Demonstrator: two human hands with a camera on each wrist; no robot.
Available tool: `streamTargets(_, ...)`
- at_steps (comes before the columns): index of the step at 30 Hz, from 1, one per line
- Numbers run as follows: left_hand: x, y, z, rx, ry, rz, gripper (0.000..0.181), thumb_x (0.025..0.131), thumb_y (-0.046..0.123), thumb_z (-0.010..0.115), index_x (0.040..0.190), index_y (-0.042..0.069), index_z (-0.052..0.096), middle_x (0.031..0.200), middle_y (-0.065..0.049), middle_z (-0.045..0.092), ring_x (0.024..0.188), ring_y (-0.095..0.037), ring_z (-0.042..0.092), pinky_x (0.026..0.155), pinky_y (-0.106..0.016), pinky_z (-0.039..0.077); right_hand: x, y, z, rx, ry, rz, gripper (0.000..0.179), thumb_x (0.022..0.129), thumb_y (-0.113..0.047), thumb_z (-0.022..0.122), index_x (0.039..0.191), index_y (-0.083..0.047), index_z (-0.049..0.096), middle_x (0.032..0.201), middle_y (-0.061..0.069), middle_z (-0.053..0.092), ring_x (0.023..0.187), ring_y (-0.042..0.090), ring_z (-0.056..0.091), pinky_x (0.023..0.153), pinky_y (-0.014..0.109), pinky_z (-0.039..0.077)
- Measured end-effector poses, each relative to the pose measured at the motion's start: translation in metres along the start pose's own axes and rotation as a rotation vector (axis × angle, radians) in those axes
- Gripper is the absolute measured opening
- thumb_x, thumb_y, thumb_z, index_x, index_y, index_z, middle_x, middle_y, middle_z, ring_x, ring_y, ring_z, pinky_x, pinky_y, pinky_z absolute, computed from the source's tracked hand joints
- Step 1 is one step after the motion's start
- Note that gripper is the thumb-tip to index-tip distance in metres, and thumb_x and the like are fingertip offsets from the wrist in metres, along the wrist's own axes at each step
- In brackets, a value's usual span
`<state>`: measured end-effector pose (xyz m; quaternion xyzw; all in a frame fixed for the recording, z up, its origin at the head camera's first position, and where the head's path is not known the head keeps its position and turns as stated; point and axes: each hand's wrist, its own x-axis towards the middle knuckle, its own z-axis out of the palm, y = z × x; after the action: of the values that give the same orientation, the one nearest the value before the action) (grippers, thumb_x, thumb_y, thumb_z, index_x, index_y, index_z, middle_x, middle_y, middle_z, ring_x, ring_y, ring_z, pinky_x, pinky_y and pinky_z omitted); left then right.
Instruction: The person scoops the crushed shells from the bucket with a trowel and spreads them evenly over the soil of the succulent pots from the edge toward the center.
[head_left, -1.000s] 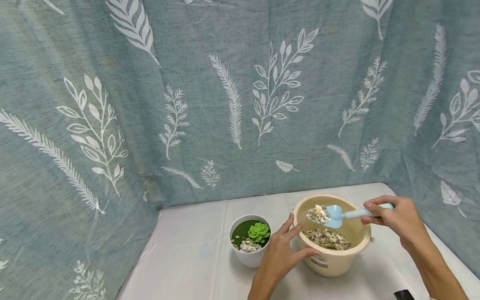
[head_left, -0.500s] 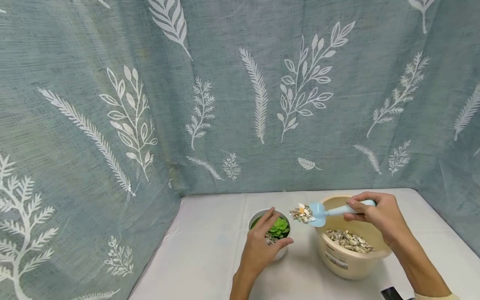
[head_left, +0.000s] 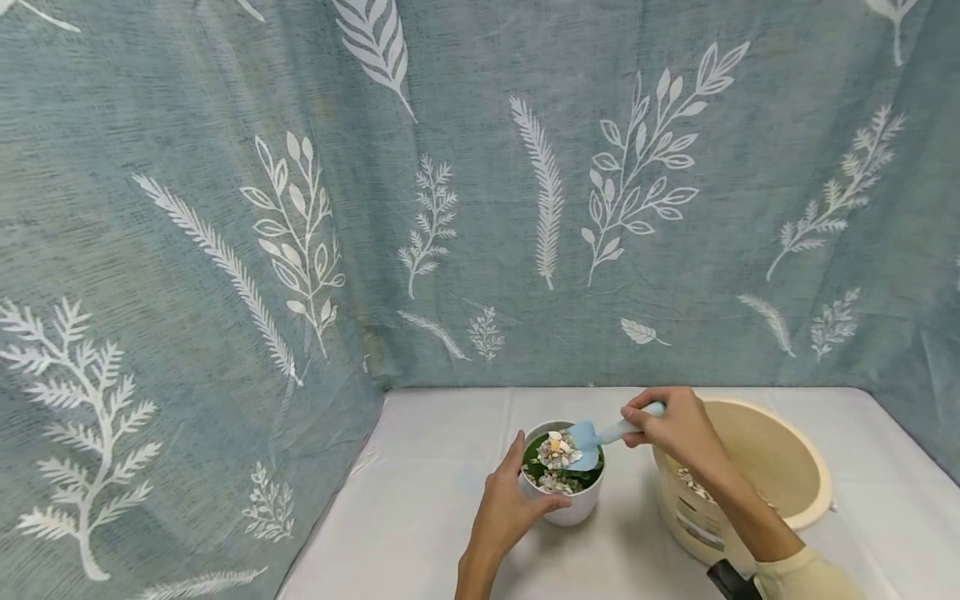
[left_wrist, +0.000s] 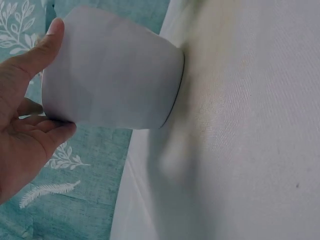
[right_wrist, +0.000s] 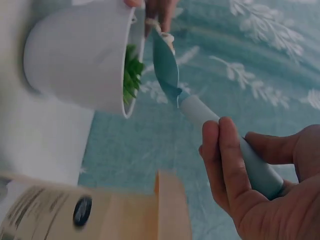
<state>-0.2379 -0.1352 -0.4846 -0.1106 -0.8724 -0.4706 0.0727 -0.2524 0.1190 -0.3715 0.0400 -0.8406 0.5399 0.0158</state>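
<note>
My right hand (head_left: pixel 678 425) grips the handle of a light blue hand trowel (head_left: pixel 588 447), its blade over the white flower pot (head_left: pixel 576 510). Small pebbles (head_left: pixel 557 451), pale with an orange one among them, lie heaped on the blade. My left hand (head_left: pixel 501 510) holds the pot at its rim, thumb on one side and fingers on the other. In the right wrist view a green succulent (right_wrist: pixel 132 72) shows at the pot's mouth, below the blade; from the head the trowel mostly hides it. More pebbles (head_left: pixel 557 482) lie inside the pot on a green surface.
A cream bucket (head_left: pixel 819 483) stands right of the pot, partly behind my right forearm, with pebbles (head_left: pixel 693 483) in it. A black object (head_left: pixel 726 575) is near my right sleeve. The white-covered table (head_left: pixel 420 500) meets a leaf-patterned teal cloth (head_left: pixel 450 208) behind.
The loaded trowel has moved left from over the bucket to over the pot. My left hand has gone from the bucket's rim to the pot and now holds it.
</note>
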Motion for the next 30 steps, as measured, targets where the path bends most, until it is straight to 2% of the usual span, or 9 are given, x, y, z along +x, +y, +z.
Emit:
streamTargets(5, -0.001, -0.001, 0.001, -0.001, -0.002, -0.007, 0.116, 0.076, 0.046, 0.092, 0.162, -0.002, 0.032, 0.164, -0.025, 0.041, 0.151, -0.043, 0.044, 0.12, -0.059, 0.042, 0.002, -0.008, 0.02, -0.154, 0.009, -0.087, 0.016, 0.098, -0.01, 0.069, 0.099, 0.004, 0.076, 0.077, 0.012, 0.078, 0.062, 0.012, 0.073, 0.056, 0.024, 0.048)
streamTargets(10, -0.001, -0.003, 0.001, -0.009, -0.001, -0.014, 0.115, 0.076, 0.048, 0.092, 0.162, -0.001, 0.033, 0.163, -0.024, 0.043, 0.151, -0.041, 0.045, 0.12, -0.057, 0.043, 0.0, -0.015, 0.031, -0.232, 0.013, -0.174, 0.013, 0.098, -0.008, 0.067, 0.093, 0.0, 0.076, 0.076, 0.011, 0.077, 0.049, 0.01, 0.061, 0.046, 0.024, 0.041)
streamTargets(14, -0.002, -0.004, -0.002, -0.006, -0.002, -0.024, 0.115, 0.076, 0.05, 0.091, 0.162, 0.0, 0.033, 0.163, -0.023, 0.043, 0.15, -0.041, 0.046, 0.119, -0.058, 0.044, -0.001, -0.017, 0.036, -0.286, 0.048, -0.256, 0.012, 0.097, -0.008, 0.067, 0.091, -0.003, 0.076, 0.071, 0.008, 0.075, 0.039, 0.007, 0.041, 0.041, 0.022, 0.031)
streamTargets(16, -0.003, -0.004, -0.003, -0.006, -0.006, -0.028, 0.115, 0.077, 0.05, 0.091, 0.162, 0.001, 0.033, 0.163, -0.023, 0.044, 0.15, -0.042, 0.046, 0.118, -0.058, 0.044, -0.001, -0.017, 0.038, -0.314, 0.076, -0.308, 0.011, 0.096, -0.007, 0.068, 0.09, -0.003, 0.077, 0.068, 0.005, 0.073, 0.039, 0.004, 0.035, 0.041, 0.022, 0.03)
streamTargets(19, -0.003, -0.004, -0.003, -0.007, -0.01, -0.03, 0.114, 0.077, 0.05, 0.09, 0.163, 0.002, 0.033, 0.163, -0.022, 0.045, 0.149, -0.041, 0.047, 0.118, -0.058, 0.045, 0.0, -0.014, 0.041, -0.35, 0.115, -0.411, 0.008, 0.094, -0.004, 0.072, 0.087, -0.005, 0.077, 0.072, 0.004, 0.072, 0.045, 0.001, 0.043, 0.044, 0.021, 0.035)
streamTargets(23, -0.002, -0.005, -0.002, -0.016, -0.008, -0.021, 0.114, 0.077, 0.049, 0.09, 0.163, 0.002, 0.033, 0.162, -0.021, 0.047, 0.149, -0.04, 0.048, 0.117, -0.059, 0.045, 0.003, -0.008, 0.044, -0.392, 0.186, -0.6, 0.007, 0.087, 0.001, 0.079, 0.084, -0.005, 0.077, 0.081, 0.006, 0.072, 0.06, 0.004, 0.057, 0.054, 0.02, 0.046)
streamTargets(25, -0.002, -0.005, -0.002, -0.022, -0.007, -0.015, 0.113, 0.077, 0.049, 0.09, 0.163, 0.001, 0.033, 0.16, -0.021, 0.048, 0.148, -0.04, 0.05, 0.117, -0.058, 0.046, 0.004, -0.005, 0.045, -0.414, 0.233, -0.67, 0.01, 0.084, 0.003, 0.081, 0.083, -0.006, 0.077, 0.079, 0.005, 0.071, 0.062, 0.004, 0.056, 0.055, 0.02, 0.046)
streamTargets(27, -0.002, -0.006, -0.003, -0.02, -0.003, -0.009, 0.113, 0.077, 0.049, 0.09, 0.162, 0.0, 0.034, 0.159, -0.023, 0.05, 0.147, -0.04, 0.051, 0.116, -0.059, 0.046, 0.004, -0.003, 0.045, -0.427, 0.273, -0.717, 0.011, 0.082, 0.004, 0.083, 0.082, -0.006, 0.077, 0.078, 0.003, 0.07, 0.062, 0.004, 0.055, 0.055, 0.021, 0.046)
streamTargets(30, -0.002, -0.007, -0.004, -0.008, 0.003, -0.012, 0.114, 0.076, 0.049, 0.091, 0.162, 0.0, 0.034, 0.158, -0.024, 0.05, 0.146, -0.041, 0.052, 0.115, -0.059, 0.047, 0.004, -0.001, 0.043, -0.409, 0.295, -0.741, 0.013, 0.082, 0.005, 0.082, 0.083, -0.006, 0.077, 0.078, 0.002, 0.069, 0.063, 0.003, 0.055, 0.055, 0.02, 0.048)
